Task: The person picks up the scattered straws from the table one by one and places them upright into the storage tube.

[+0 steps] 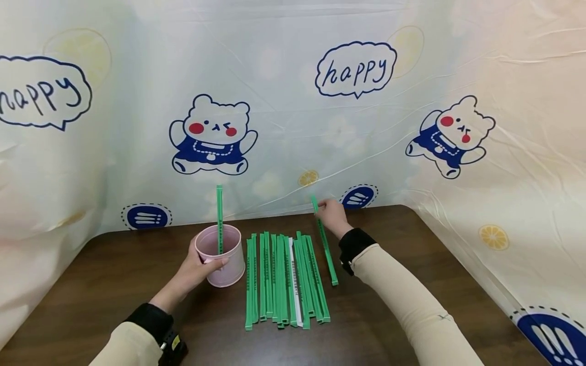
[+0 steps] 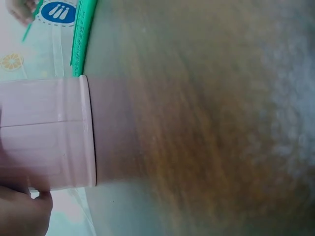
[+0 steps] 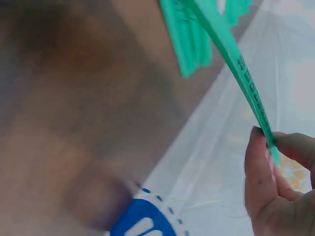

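Pinching a green strip (image 1: 325, 249) near its far end, thumb to fingers: right grip (image 1: 333, 216). Strip slants just right of the row of strips (image 1: 279, 279) on the desk (image 1: 220, 335), apart from it. Likely very light, fairly stiff as it runs straight; surface perhaps slick, could crease, so hold gently near one end. Slim, bright green, dark print lengthwise, lower end squared. Left grip (image 1: 194, 269) holds a pink pail (image 1: 232, 267), thumb on near side, another strip (image 1: 220, 213) standing inside.
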Available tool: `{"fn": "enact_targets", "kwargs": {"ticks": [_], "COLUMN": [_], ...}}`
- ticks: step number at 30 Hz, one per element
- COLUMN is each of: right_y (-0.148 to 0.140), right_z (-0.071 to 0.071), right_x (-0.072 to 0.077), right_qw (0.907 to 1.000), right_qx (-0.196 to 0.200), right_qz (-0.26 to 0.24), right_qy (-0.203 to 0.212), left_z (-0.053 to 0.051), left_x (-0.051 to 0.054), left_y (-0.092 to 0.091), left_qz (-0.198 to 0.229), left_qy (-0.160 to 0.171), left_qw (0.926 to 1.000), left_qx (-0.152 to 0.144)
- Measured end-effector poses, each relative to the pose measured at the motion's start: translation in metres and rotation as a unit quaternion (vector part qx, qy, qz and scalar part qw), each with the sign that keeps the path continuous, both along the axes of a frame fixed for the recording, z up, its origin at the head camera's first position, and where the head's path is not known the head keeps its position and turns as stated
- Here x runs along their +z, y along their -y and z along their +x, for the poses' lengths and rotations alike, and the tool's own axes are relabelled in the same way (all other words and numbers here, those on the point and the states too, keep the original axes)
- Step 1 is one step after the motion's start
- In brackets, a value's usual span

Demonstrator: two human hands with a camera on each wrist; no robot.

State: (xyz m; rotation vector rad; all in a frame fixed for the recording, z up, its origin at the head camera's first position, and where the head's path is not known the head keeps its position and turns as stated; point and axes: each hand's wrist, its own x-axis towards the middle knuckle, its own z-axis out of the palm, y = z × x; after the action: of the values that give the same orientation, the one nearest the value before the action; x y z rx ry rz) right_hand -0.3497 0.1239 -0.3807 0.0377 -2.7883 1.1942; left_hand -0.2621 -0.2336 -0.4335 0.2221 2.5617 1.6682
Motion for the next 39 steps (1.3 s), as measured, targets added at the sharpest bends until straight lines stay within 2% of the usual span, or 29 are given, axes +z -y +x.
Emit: {"fn": "enact_targets", "kwargs": {"ticks": [6, 7, 8, 11, 14, 15, 19, 24, 31, 39], "right_y": [0.004, 0.004, 0.001, 0.002, 0.01, 0.017, 0.03, 0.041, 0.06, 0.096], "right_z": [-0.013, -0.015, -0.025, -0.028, -0.021, -0.011, 0.001, 0.008, 0.01, 0.018], "right_x": [0.02, 0.024, 0.02, 0.032, 0.05, 0.064, 0.083, 0.097, 0.115, 0.129], "right_qw": [0.998, 0.9968, 0.9937, 0.9888, 0.9839, 0.9853, 0.9778, 0.9672, 0.9541, 0.9295], "right_qx": [0.015, 0.021, 0.036, 0.051, 0.052, 0.042, 0.049, 0.068, 0.086, 0.107], "right_qz": [-0.056, -0.073, -0.098, -0.131, -0.157, -0.155, -0.184, -0.211, -0.229, -0.29], "right_qy": [-0.026, -0.026, -0.042, -0.051, -0.067, -0.058, -0.088, -0.123, -0.172, -0.201], "left_z": [0.0, 0.0, 0.0, -0.001, -0.003, -0.003, -0.003, -0.003, -0.005, -0.002], "left_x": [-0.002, -0.002, -0.002, -0.001, 0.0, 0.0, 0.0, -0.001, 0.003, 0.0], "left_y": [0.0, 0.0, 0.0, 0.0, 0.001, 0.001, 0.001, 0.001, -0.001, 0.0], "left_qz": [0.002, 0.002, 0.002, 0.002, 0.002, 0.001, 0.0, 0.003, 0.002, 0.006], "left_qy": [0.0, -0.001, -0.001, -0.004, -0.002, 0.0, 0.006, 0.019, 0.022, 0.008], "left_qw": [1.0, 1.0, 1.0, 1.0, 1.0, 1.0, 1.0, 0.9998, 0.9998, 0.9999], "left_qx": [0.002, 0.001, 0.001, 0.001, 0.001, 0.002, 0.003, 0.004, 0.002, 0.001]}}
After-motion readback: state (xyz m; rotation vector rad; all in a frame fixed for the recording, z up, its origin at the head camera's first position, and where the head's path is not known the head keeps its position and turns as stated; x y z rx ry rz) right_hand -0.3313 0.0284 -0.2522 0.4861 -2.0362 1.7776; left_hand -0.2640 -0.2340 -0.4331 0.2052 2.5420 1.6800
